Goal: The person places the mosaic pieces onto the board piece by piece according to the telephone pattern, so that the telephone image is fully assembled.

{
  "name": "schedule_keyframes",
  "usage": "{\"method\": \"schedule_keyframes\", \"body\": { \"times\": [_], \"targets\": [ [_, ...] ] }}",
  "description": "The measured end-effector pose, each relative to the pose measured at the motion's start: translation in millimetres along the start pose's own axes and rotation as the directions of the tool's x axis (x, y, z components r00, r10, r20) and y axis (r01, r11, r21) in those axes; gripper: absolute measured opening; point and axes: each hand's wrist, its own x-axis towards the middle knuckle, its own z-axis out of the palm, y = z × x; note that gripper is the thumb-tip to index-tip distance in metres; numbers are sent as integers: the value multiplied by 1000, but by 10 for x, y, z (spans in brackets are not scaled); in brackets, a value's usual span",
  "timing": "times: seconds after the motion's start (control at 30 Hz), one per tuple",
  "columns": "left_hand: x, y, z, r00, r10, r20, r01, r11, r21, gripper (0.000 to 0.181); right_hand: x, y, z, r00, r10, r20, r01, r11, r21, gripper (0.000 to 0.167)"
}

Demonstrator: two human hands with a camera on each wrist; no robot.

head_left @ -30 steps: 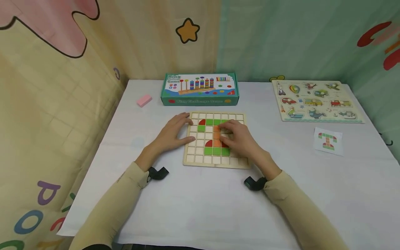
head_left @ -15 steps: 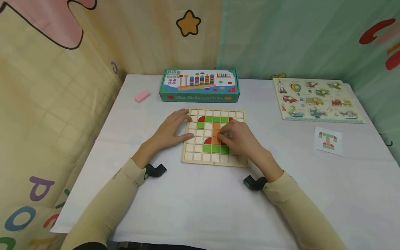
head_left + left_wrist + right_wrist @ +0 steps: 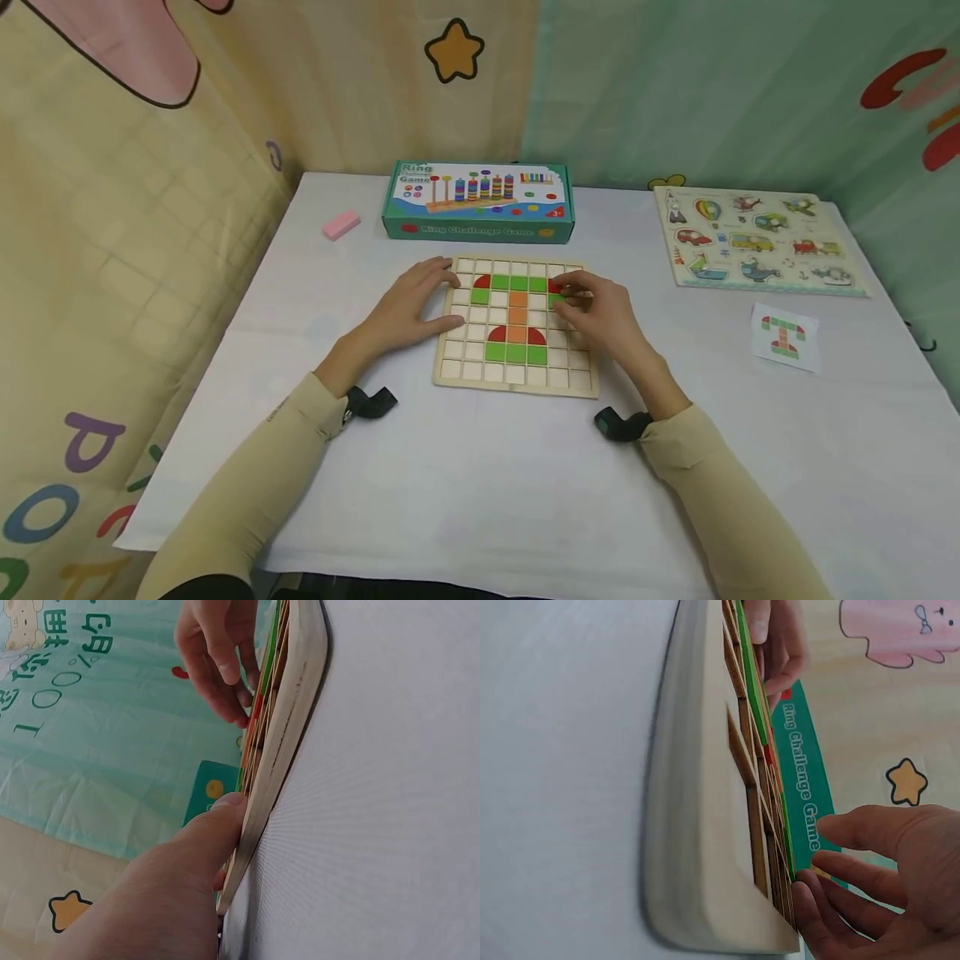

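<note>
A wooden grid board (image 3: 480, 385) lies flat on the white table, with green, orange and red tiles set in its cells. Two red quarter-round tiles flank the lowest orange tile (image 3: 517, 334), above a row of green tiles (image 3: 515, 353). My left hand (image 3: 405, 312) rests along the board's left side, fingers spread, thumb touching its edge in the left wrist view. Over the board's upper right is my right hand (image 3: 603, 312), fingers loosely bent and thumb apart, partly covering a red tile (image 3: 553, 286) and a green tile (image 3: 553, 300). Nothing shows between its fingers.
A green Ring Challenge Game box (image 3: 478, 229) stands behind the board. Left of it lies a pink block (image 3: 341, 224). At the right are a picture puzzle board (image 3: 772, 242) and a paper pattern card (image 3: 784, 337). Curtains enclose the table's back and left.
My right hand has moved from the orange column to the board's upper right, uncovering the lower right red tile. My left hand stays at the left edge. The head view has tilted slightly.
</note>
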Motion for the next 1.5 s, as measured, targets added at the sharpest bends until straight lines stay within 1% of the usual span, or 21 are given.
{"method": "schedule_keyframes", "body": {
  "times": [0.1,0.17,0.23,0.3,0.33,0.37,0.43,0.53,0.6,0.7,0.77,0.87,0.97,1.03,1.13,1.3,1.5],
  "targets": [
    [4,-13,9,1000,-2,-9,2,1000,-4,56,6,53,-20,1000,26,-17,-25,997,74,34],
    [13,-8,19,1000,1,-7,-1,1000,-12,56,4,97,-55,997,68,-23,-63,981,182,34],
    [23,-1,27,1000,3,-3,-3,1000,-16,57,0,141,-105,993,114,-27,-101,950,295,34],
    [33,5,29,1000,6,-2,-6,1000,-13,57,-1,184,-157,986,162,-23,-141,908,394,34],
    [36,9,26,1000,6,-2,-6,1000,-11,57,1,203,-181,984,178,-20,-153,894,422,34],
    [37,8,21,1000,3,-2,-3,1000,-6,57,5,220,-200,982,187,-20,-160,885,438,34],
    [36,-2,12,1000,1,-3,-1,1000,1,56,13,238,-226,979,201,-25,-168,879,446,33],
    [30,-7,-1,1000,-1,-2,1,1000,-1,56,26,254,-245,979,197,-46,-154,873,462,34],
    [26,-8,-1,1000,2,-8,-2,1000,-7,56,34,259,-249,981,185,-65,-138,887,441,34],
    [17,-4,4,1000,5,-13,-5,1000,-17,57,44,270,-243,984,157,-84,-118,928,354,35],
    [13,0,8,1000,5,-12,-5,1000,-19,57,46,277,-231,989,127,-77,-101,956,275,37],
    [8,3,9,1000,4,-6,-4,1000,-14,57,43,280,-195,995,92,-42,-83,982,172,41],
    [-1,1,-2,1000,-3,-2,3,1000,-8,56,33,270,-146,997,73,-13,-71,991,112,41],
    [-10,-1,-8,1000,-9,0,9,1000,-6,55,25,263,-117,998,66,-11,-65,994,92,37],
    [-20,2,-10,1000,-17,3,17,1000,-7,55,11,249,-88,998,56,-29,-53,995,82,33],
    [-26,9,-11,1000,-11,7,11,1000,-12,55,-11,218,-66,996,65,-66,-62,997,44,25],
    [-21,45,-11,1000,-5,1,5,1000,-25,55,-37,194,-79,995,61,-82,-59,998,21,22]
  ]
}}
